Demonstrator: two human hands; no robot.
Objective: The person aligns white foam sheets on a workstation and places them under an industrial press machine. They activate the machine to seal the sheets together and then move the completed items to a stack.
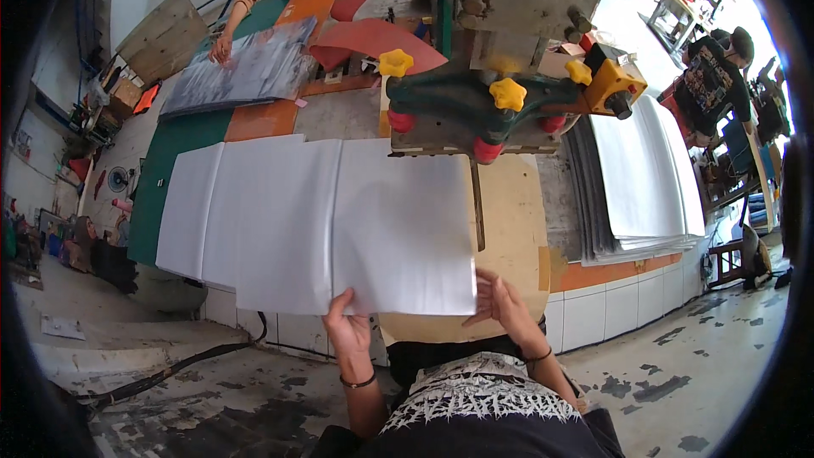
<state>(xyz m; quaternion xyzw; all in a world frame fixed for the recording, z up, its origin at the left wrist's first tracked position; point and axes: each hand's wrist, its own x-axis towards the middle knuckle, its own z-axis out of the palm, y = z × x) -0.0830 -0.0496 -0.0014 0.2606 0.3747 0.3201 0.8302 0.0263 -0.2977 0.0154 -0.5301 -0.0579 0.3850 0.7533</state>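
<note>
A large white sheet [405,229] with a crease lies across the work table at an angle, over other white sheets [191,212] to its left. My left hand [348,331] pinches its near edge, thumb on top and the other fingers underneath. At the sheet's near right corner is my right hand [509,312]. Its fingers are stretched apart against the edge and do not close round it. Beneath the sheet's right side shows a tan board [513,229] with a dark slot.
Just beyond the sheet stands a green machine head [449,97] with yellow star knobs and red feet. A stack of white and grey sheets [644,178] lies right. Far left, another person's hand [221,48] touches a pile of grey sheets [246,68]. Another person [716,76] stands far right.
</note>
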